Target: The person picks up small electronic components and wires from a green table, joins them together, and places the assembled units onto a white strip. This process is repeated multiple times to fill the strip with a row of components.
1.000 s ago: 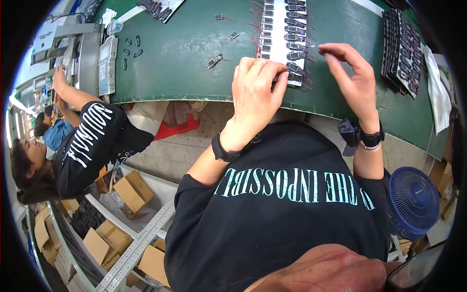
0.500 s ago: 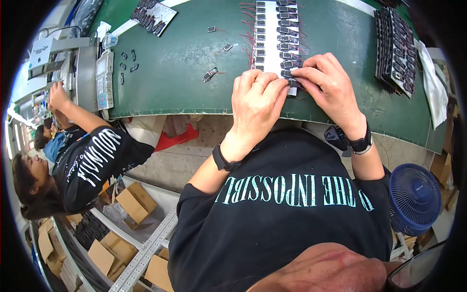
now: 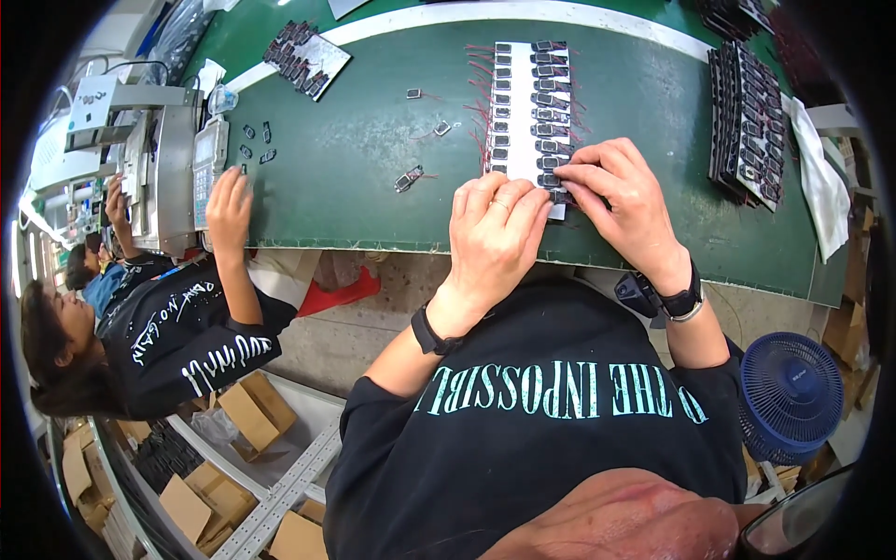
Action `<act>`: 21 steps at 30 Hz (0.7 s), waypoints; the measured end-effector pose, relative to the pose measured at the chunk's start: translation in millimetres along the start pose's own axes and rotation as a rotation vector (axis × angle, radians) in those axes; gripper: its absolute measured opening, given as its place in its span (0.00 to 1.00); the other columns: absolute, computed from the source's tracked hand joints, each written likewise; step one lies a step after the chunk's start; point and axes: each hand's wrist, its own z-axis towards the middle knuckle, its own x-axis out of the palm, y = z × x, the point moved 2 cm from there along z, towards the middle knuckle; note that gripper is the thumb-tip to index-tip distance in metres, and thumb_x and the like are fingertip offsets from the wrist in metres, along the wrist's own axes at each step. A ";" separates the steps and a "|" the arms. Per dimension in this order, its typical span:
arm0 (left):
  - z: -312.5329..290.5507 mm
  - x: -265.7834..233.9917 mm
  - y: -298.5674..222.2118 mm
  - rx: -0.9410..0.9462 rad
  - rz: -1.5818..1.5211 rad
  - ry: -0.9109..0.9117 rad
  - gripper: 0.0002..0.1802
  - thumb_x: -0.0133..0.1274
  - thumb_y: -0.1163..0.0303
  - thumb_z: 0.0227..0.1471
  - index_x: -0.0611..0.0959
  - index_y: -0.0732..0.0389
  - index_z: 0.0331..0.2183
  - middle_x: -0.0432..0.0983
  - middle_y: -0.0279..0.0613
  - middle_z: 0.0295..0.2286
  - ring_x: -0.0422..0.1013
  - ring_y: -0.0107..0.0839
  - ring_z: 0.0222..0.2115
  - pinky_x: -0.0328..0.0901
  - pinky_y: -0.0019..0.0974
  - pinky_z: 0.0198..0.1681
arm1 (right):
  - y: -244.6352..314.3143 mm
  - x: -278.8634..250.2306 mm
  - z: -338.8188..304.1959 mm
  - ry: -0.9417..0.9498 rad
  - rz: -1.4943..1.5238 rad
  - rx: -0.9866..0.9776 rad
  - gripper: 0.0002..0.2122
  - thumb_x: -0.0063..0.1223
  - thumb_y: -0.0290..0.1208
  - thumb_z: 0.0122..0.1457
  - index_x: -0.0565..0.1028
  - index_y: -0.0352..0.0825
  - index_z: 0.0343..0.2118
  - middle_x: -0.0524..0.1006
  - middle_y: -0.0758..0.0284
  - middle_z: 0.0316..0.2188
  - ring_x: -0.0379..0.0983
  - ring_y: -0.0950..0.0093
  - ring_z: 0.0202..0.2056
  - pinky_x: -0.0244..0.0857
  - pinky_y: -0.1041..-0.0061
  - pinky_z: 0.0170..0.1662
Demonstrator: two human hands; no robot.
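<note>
A blue fan (image 3: 791,397) sits low at about 4 o'clock, near the person's black shirt. Above the shirt, both hands rest on the near edge of the green table (image 3: 373,177).

The left hand (image 3: 495,238) lies flat, fingers together, touching the near end of a white card (image 3: 530,112). The right hand (image 3: 625,205) is just beside it at about 1 o'clock. Its fingertips (image 3: 571,182) pinch close on one small dark part at the card's near end. The part is too small to see well.

The white card runs away from the hands toward 12 o'clock. It holds rows of small dark parts with thin red wires.

A few loose small parts (image 3: 409,177) lie on the table to the left of the card.

At 9 o'clock another person's hand (image 3: 229,201) rests on the table, beside a grey machine (image 3: 163,177).

Far off at 2 o'clock lies a dark tray of parts (image 3: 745,121). At 11 o'clock lies another card of parts (image 3: 306,58).
</note>
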 end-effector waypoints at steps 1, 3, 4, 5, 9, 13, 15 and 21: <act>0.4 -3.9 -0.9 -0.007 -0.006 -0.017 0.11 0.64 0.74 0.42 0.83 0.58 0.33 0.77 0.34 0.34 0.70 0.37 0.40 0.63 0.41 0.44 | -0.9 -4.0 3.0 -0.005 -0.001 -0.007 0.10 0.60 0.18 0.49 0.81 0.33 0.36 0.77 0.64 0.35 0.72 0.65 0.38 0.68 0.69 0.42; 1.9 -10.5 -0.1 -0.023 -0.014 -0.050 0.12 0.64 0.76 0.43 0.85 0.58 0.34 0.79 0.34 0.35 0.70 0.37 0.40 0.63 0.39 0.45 | -4.4 -20.1 15.0 -0.001 0.007 -0.025 0.10 0.59 0.20 0.52 0.80 0.33 0.38 0.78 0.63 0.37 0.73 0.64 0.41 0.68 0.69 0.45; 3.5 -12.7 3.4 -0.020 -0.006 -0.054 0.12 0.64 0.76 0.43 0.85 0.58 0.34 0.79 0.34 0.35 0.70 0.37 0.40 0.63 0.39 0.45 | -6.2 -26.0 23.0 0.003 0.014 -0.034 0.10 0.58 0.21 0.53 0.80 0.33 0.39 0.78 0.63 0.39 0.74 0.63 0.42 0.68 0.69 0.46; 5.6 -15.5 5.3 -0.014 -0.003 -0.077 0.12 0.63 0.75 0.43 0.85 0.58 0.34 0.79 0.35 0.35 0.70 0.37 0.40 0.63 0.40 0.46 | -11.0 -33.4 33.1 -0.002 0.012 -0.033 0.10 0.58 0.21 0.53 0.80 0.33 0.39 0.78 0.63 0.39 0.74 0.63 0.42 0.68 0.69 0.46; 8.8 -22.7 14.8 -0.006 -0.006 -0.118 0.12 0.63 0.75 0.42 0.84 0.60 0.35 0.78 0.36 0.35 0.70 0.38 0.42 0.62 0.43 0.48 | -56.5 -26.0 84.4 0.010 -0.028 -0.032 0.12 0.51 0.27 0.61 0.78 0.33 0.46 0.79 0.61 0.45 0.74 0.63 0.48 0.66 0.71 0.51; 10.4 -21.9 20.2 0.004 -0.042 -0.112 0.12 0.63 0.76 0.42 0.84 0.59 0.34 0.78 0.36 0.35 0.70 0.38 0.43 0.62 0.45 0.51 | -105.4 7.0 114.2 0.041 -0.031 0.100 0.14 0.50 0.33 0.63 0.77 0.33 0.48 0.80 0.60 0.44 0.76 0.64 0.47 0.66 0.73 0.51; 5.3 -23.1 17.8 0.049 -0.104 -0.069 0.12 0.64 0.75 0.41 0.84 0.59 0.34 0.78 0.36 0.36 0.70 0.39 0.43 0.62 0.47 0.54 | -109.5 11.6 117.5 0.047 -0.002 0.143 0.14 0.50 0.34 0.63 0.78 0.33 0.47 0.80 0.60 0.43 0.77 0.65 0.45 0.67 0.73 0.50; -9.4 -2.7 6.5 0.100 -0.102 0.021 0.13 0.65 0.74 0.38 0.85 0.56 0.33 0.77 0.35 0.36 0.70 0.38 0.43 0.62 0.49 0.55 | -111.3 19.3 119.1 0.041 -0.040 0.198 0.13 0.52 0.35 0.62 0.80 0.32 0.43 0.82 0.61 0.36 0.79 0.68 0.38 0.69 0.73 0.45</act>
